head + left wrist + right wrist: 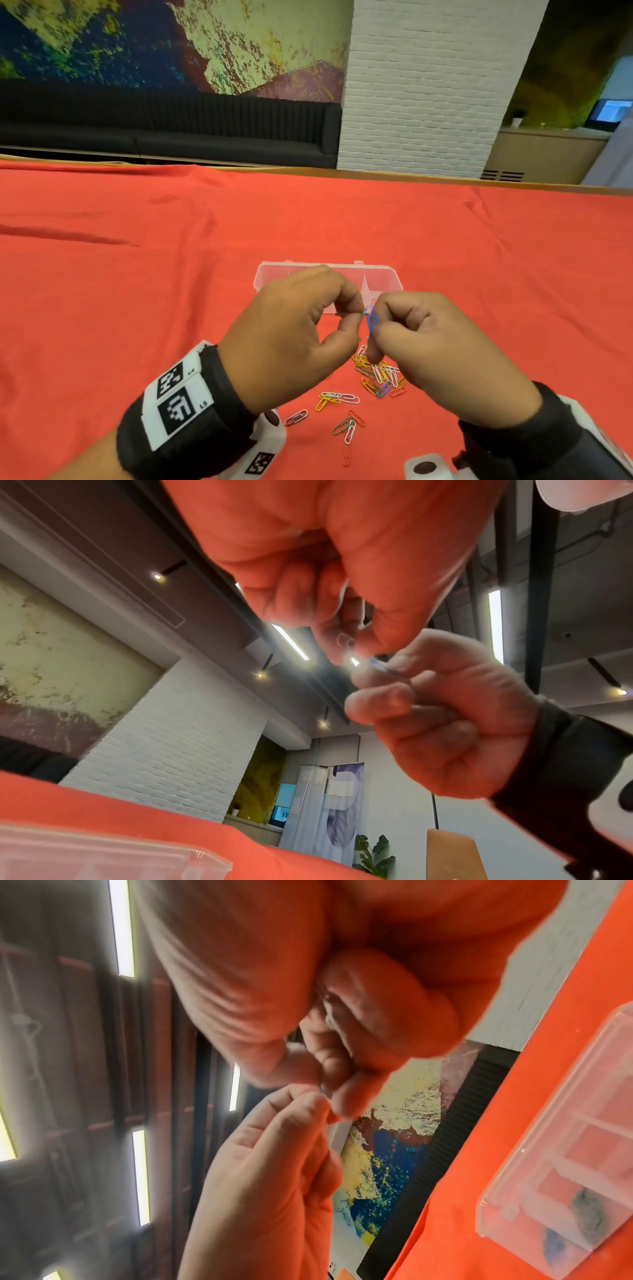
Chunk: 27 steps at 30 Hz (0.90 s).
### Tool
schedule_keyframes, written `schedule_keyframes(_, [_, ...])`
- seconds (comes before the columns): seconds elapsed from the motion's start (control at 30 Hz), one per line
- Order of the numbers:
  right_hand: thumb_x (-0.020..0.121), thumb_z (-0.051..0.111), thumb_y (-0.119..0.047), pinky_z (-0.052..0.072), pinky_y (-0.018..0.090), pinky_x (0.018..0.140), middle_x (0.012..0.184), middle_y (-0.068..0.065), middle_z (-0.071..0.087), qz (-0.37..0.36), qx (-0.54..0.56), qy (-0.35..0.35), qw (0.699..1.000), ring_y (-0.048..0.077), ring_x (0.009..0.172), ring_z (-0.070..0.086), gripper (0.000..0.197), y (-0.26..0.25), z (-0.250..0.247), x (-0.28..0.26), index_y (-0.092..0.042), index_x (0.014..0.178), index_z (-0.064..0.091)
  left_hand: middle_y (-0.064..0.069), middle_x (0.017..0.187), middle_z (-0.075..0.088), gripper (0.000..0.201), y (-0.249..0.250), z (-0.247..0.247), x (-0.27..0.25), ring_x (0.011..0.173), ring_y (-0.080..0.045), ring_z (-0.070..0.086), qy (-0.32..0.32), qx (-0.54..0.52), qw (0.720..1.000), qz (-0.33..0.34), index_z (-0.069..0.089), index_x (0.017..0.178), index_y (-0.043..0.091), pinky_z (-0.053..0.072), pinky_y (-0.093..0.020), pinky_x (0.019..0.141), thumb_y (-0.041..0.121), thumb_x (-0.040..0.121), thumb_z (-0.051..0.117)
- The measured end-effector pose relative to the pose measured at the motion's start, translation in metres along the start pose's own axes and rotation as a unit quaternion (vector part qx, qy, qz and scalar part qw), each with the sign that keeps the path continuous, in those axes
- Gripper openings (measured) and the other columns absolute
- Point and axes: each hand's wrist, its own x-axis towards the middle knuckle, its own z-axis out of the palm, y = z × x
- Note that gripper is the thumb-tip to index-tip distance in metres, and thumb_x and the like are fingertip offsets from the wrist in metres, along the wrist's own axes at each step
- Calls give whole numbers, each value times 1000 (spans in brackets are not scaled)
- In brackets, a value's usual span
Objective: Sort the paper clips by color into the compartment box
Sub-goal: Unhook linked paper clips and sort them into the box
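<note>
Both my hands hover close together above the red cloth-covered table (pixel 137 274) — my right hand (pixel 442 346) pinches a blue wire paper clip (pixel 372 319) between thumb and forefinger, and my left hand (pixel 291 339) pinches a pale clip hooked to it, too small to make out. Beyond them lies the clear plastic compartment box (pixel 383 277). Nearer me, loose colored paper clips (pixel 376 373) lie scattered on the cloth.
</note>
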Motion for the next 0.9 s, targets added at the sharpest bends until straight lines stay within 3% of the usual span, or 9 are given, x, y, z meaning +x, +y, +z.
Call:
schedule_keyframes(0.17, [71, 50, -19, 23, 20, 42, 50, -3, 57, 24, 69, 149, 986, 7, 37, 30, 17, 31, 1, 35, -17, 56, 58, 28, 65, 50, 11, -12, 24, -9, 64, 18, 46, -73, -11, 996, -49, 66, 82, 24, 29, -2, 62, 14, 82, 69])
schedule_keyframes(0.23, [79, 55, -13, 24, 19, 38, 58, 0, 64, 49, 43, 177, 982, 5, 36, 31, 24, 47, -11, 56, -18, 56, 59, 29, 60, 54, 10, -32, 31, -11, 58, 16, 48, -92, -32, 987, -126, 67, 83, 24, 31, -3, 58, 14, 85, 69])
schedule_keyframes(0.3, [80, 59, -9, 24, 16, 37, 51, -3, 58, 54, -55, 187, 979, 4, 34, 33, 22, 61, -32, 77, -12, 59, 64, 24, 64, 61, 9, -64, 30, -10, 51, 9, 49, -58, -85, 965, -243, 70, 87, 21, 34, -7, 54, 12, 86, 69])
schedule_keyframes(0.37, [77, 64, -10, 26, 14, 38, 47, -6, 52, 61, -135, 182, 972, 2, 34, 37, 14, 70, -54, 99, -8, 64, 68, 10, 71, 66, 10, -102, 21, -10, 45, 5, 46, 3, -164, 916, -367, 72, 91, 14, 35, -11, 48, 7, 88, 67])
schedule_keyframes(0.43, [75, 69, -13, 28, 18, 39, 50, -3, 53, 78, -178, 166, 967, 3, 36, 37, 11, 77, -69, 122, -6, 67, 69, -4, 75, 64, 7, -131, 9, -15, 42, -4, 35, 61, -267, 840, -469, 70, 90, 5, 26, -16, 39, 7, 91, 63])
schedule_keyframes(0.5, [77, 69, -17, 30, 21, 43, 55, 0, 54, 80, -216, 147, 962, 9, 44, 41, 15, 80, -71, 142, -5, 69, 67, -7, 77, 62, 7, -147, 1, -20, 43, -7, 28, 100, -367, 764, -521, 66, 90, 5, 20, -16, 38, 10, 92, 61])
schedule_keyframes(0.63, [82, 69, -28, 37, 24, 51, 62, -1, 58, 60, -246, 61, 965, 16, 57, 48, 25, 74, -40, 177, -16, 62, 61, -3, 74, 63, 3, -165, -8, -21, 44, -7, 40, 138, -494, 635, -578, 65, 87, 15, 30, -14, 38, 15, 86, 63])
schedule_keyframes(0.73, [81, 67, -27, 36, 22, 51, 64, 3, 62, 61, -267, -7, 962, 17, 56, 50, 19, 68, 1, 201, -15, 66, 66, -4, 74, 63, 4, -171, -8, -24, 45, -7, 50, 142, -526, 591, -595, 65, 87, 15, 40, -15, 39, 16, 83, 65])
schedule_keyframes(0.9, [85, 63, -27, 42, 27, 60, 77, 11, 72, 90, -254, -58, 961, 21, 64, 55, 24, 62, 57, 228, -7, 79, 75, -4, 73, 63, 6, -169, -8, -28, 48, -7, 55, 143, -529, 583, -600, 65, 91, 12, 45, -16, 39, 14, 85, 66])
